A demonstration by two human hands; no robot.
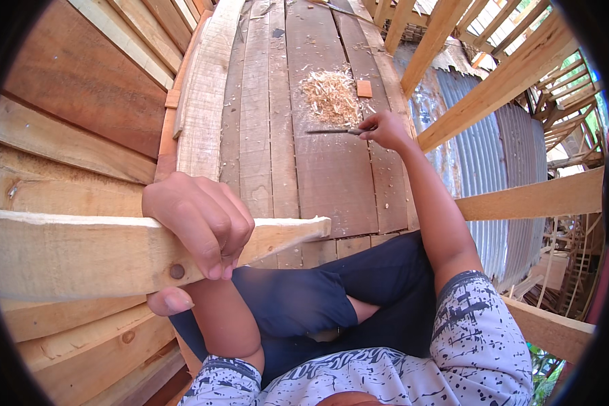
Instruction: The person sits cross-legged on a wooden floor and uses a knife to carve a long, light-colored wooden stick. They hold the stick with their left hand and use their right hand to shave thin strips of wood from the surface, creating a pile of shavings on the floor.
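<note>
My left hand (197, 215) is wrapped over a pale wooden plank (81, 256), with its fingers across the top edge and the thumb below. The plank stands on edge across my lap from the left, and its right end narrows to a tapered, cut tip. A round dark knot marks its face next to my fingers. Farther off, my right arm is stretched forward. There my right hand (384, 130) grips a knife (333, 131) whose thin dark blade points left, low over the floorboards. Just beyond the blade lies a heap of wood shavings (330, 97).
A small orange-brown wood block (364, 88) lies beside the shavings on the plank floor (335, 179). At left stands a wall of boards (81, 139), with a long loose board (206, 88) along its foot. Wooden rails (534, 197) and corrugated metal sheets (474, 135) are at right.
</note>
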